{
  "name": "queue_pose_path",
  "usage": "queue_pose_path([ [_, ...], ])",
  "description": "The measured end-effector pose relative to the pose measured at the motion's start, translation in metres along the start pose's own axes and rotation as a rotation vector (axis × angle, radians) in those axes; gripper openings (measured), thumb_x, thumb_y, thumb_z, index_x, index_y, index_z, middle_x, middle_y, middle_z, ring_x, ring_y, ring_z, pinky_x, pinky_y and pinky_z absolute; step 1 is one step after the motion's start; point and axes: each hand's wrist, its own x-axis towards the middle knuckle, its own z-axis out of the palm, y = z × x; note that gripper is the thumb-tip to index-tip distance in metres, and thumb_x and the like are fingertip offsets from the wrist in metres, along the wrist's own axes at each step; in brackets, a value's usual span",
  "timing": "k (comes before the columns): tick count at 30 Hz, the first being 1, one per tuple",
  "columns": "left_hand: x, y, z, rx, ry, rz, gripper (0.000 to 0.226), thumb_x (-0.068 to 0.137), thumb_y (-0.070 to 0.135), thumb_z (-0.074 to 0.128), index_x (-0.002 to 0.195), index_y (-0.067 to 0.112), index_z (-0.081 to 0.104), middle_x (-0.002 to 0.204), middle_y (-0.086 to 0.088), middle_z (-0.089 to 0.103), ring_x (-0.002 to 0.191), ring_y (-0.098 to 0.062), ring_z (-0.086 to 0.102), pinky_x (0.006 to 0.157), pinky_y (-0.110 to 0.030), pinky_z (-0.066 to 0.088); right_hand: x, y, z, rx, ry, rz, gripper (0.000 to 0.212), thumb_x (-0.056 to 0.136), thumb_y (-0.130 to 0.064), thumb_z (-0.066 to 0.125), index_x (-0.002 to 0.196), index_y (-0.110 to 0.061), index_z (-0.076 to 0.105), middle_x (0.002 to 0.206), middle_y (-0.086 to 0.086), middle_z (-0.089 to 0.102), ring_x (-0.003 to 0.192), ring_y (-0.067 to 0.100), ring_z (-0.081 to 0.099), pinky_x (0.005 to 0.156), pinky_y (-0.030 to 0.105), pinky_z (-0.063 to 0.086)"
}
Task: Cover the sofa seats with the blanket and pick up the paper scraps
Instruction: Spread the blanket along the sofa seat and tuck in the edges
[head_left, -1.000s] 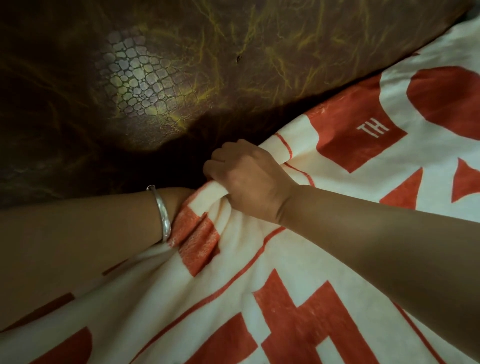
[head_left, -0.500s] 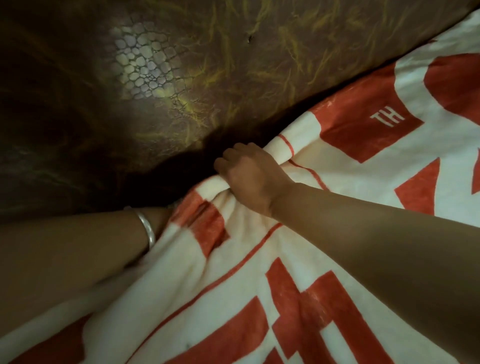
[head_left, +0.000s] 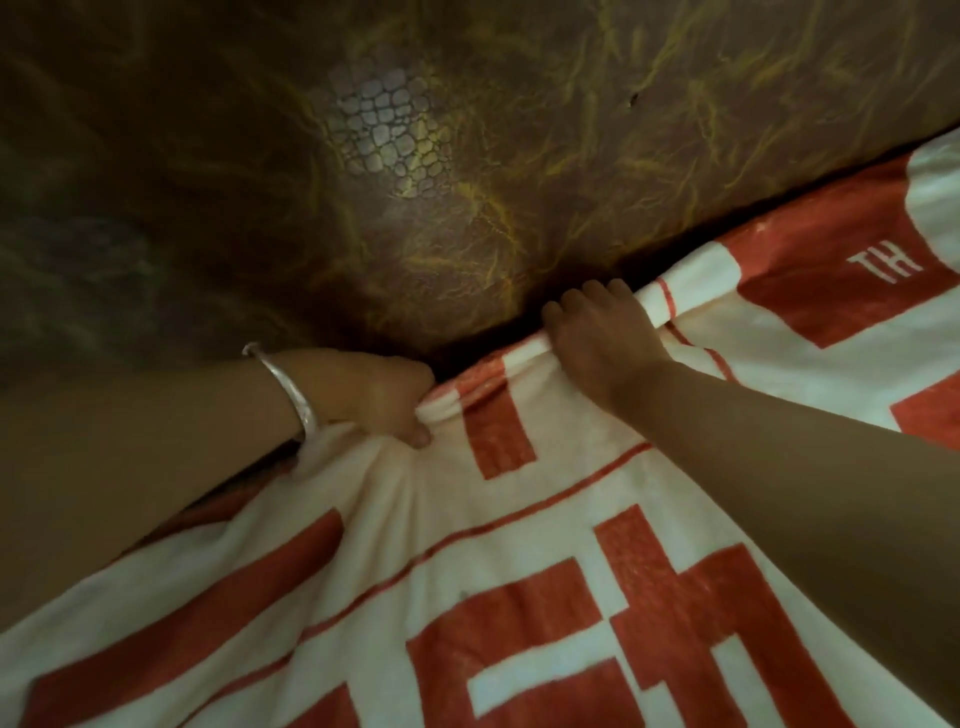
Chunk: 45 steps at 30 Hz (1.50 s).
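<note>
Head view: your two hands grip the top edge of the blanket (head_left: 519, 545) where it meets the foot of the sofa backrest (head_left: 467, 156).

**Hand state**
- Left hand (head_left: 374, 397), with a silver bracelet (head_left: 291, 395) at the wrist: the fingers are curled round a bunched fold of the edge and the thumb pinches it from below.
- Right hand (head_left: 602, 338): the fingers are curled over the rolled edge, with the knuckles toward the backrest.

**Position of the blanket**
- The red-and-cream blanket lies spread across the seat in front of the backrest.
- Its gripped edge runs parallel to the foot of the backrest. This line is the long axis to work along.
- Beyond your right hand, the edge lies close against the backrest.
- Between your hands, the edge is rolled and bunched, just short of the dark gap at the foot of the backrest.
- On the left-hand side your forearm hides the edge, so you cannot tell how far it reaches there.

**Governing relation**
- Your right hand sits at the gap. Your left hand sits slightly farther out from the backrest.
- The remaining slack is judged to lie on the left-hand side. The likely next move is to draw the edge taut along the backrest and push it toward the gap.

**Remaining work**
- No paper scraps are visible, so that step appears not yet begun.
</note>
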Motion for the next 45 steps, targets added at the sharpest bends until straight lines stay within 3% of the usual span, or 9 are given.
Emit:
queue_pose_path([
  [9, -0.014, 0.026, 0.009, 0.187, 0.283, -0.100, 0.032, 0.094, 0.028, 0.048, 0.123, 0.015, 0.047, 0.121, -0.010, 0.057, 0.108, -0.030, 0.059, 0.085, -0.038, 0.049, -0.011, 0.046, -0.024, -0.240, -0.084, 0.060, 0.028, 0.096, -0.016, 0.039, 0.111, -0.011, 0.062, 0.111, 0.009, 0.064, 0.117, 0.032, 0.044, 0.098, 0.040, 0.033],
  [19, -0.021, 0.048, 0.022, 0.582, 0.352, -0.173, 0.029, 0.098, 0.012, 0.027, 0.124, 0.010, 0.041, 0.124, -0.007, 0.057, 0.110, -0.027, 0.061, 0.083, -0.035, 0.048, -0.011, 0.062, -0.016, 0.145, -0.047, 0.165, 0.027, 0.095, -0.003, 0.039, 0.121, 0.001, 0.045, 0.124, 0.021, 0.047, 0.111, 0.037, 0.053, 0.087, 0.042, 0.045],
  [22, -0.017, 0.052, 0.024, 0.516, 0.708, -0.090, 0.031, 0.092, 0.011, 0.028, 0.114, 0.005, 0.049, 0.107, -0.019, 0.062, 0.093, -0.036, 0.064, 0.082, -0.040, 0.048, -0.028, 0.081, -0.020, 0.143, 0.016, 0.045, 0.028, 0.090, -0.014, 0.051, 0.112, 0.002, 0.054, 0.116, 0.023, 0.053, 0.109, 0.041, 0.050, 0.086, 0.047, 0.045],
  [26, -0.010, 0.073, 0.033, 0.449, 0.891, 0.124, 0.044, 0.079, 0.010, 0.032, 0.119, 0.009, 0.051, 0.116, -0.014, 0.063, 0.107, -0.029, 0.050, 0.092, -0.043, 0.031, -0.069, 0.095, -0.018, 0.106, -0.222, 0.058, 0.074, 0.084, -0.047, 0.013, 0.129, -0.002, 0.052, 0.139, 0.021, 0.046, 0.129, 0.039, 0.041, 0.105, 0.059, 0.029],
  [29, -0.009, 0.121, 0.043, 0.108, 0.765, 0.297, 0.051, 0.094, 0.030, 0.032, 0.143, 0.017, 0.033, 0.151, -0.002, 0.032, 0.141, -0.017, 0.023, 0.115, -0.046, 0.021, -0.084, 0.110, 0.000, 0.130, -0.428, 0.117, 0.065, 0.096, -0.054, 0.013, 0.152, -0.024, 0.000, 0.161, -0.005, -0.008, 0.148, 0.020, -0.011, 0.113, 0.062, -0.005],
  [31, -0.007, 0.136, 0.053, -0.078, 0.537, 0.223, 0.061, 0.096, 0.051, 0.021, 0.149, 0.031, -0.002, 0.152, 0.017, -0.015, 0.143, -0.006, -0.015, 0.118, -0.043, -0.009, -0.084, 0.112, 0.006, 0.144, -0.421, 0.135, 0.064, 0.097, -0.055, 0.015, 0.151, -0.031, -0.009, 0.159, -0.010, -0.017, 0.146, 0.019, -0.020, 0.111, 0.064, -0.010],
  [33, -0.005, 0.133, 0.057, -0.022, 0.557, 0.153, 0.067, 0.088, 0.061, 0.008, 0.146, 0.036, -0.015, 0.146, 0.022, -0.028, 0.140, -0.004, -0.025, 0.116, -0.043, -0.018, -0.078, 0.113, 0.008, 0.139, -0.413, 0.199, 0.065, 0.096, -0.057, 0.013, 0.150, -0.032, -0.012, 0.158, -0.009, -0.020, 0.145, 0.022, -0.024, 0.110, 0.066, -0.010],
  [39, -0.032, 0.082, 0.080, 0.005, 0.528, 0.000, 0.070, 0.085, 0.061, 0.003, 0.148, 0.032, -0.009, 0.157, 0.013, -0.013, 0.146, -0.008, -0.012, 0.116, -0.035, -0.012, -0.064, 0.074, -0.002, 0.154, -0.400, 0.402, 0.059, 0.101, -0.037, 0.016, 0.152, -0.017, -0.003, 0.160, 0.004, -0.011, 0.146, 0.033, -0.015, 0.113, 0.064, -0.002],
  [45, -0.075, 0.036, 0.108, -0.183, 0.629, -0.097, 0.070, 0.089, 0.052, 0.007, 0.149, 0.018, 0.020, 0.158, -0.002, 0.017, 0.145, -0.018, 0.019, 0.115, -0.025, 0.005, -0.044, -0.034, -0.015, 0.166, -0.380, 0.074, 0.056, 0.101, -0.027, 0.022, 0.151, -0.007, 0.009, 0.159, 0.013, 0.002, 0.148, 0.030, -0.003, 0.116, 0.055, 0.001],
])
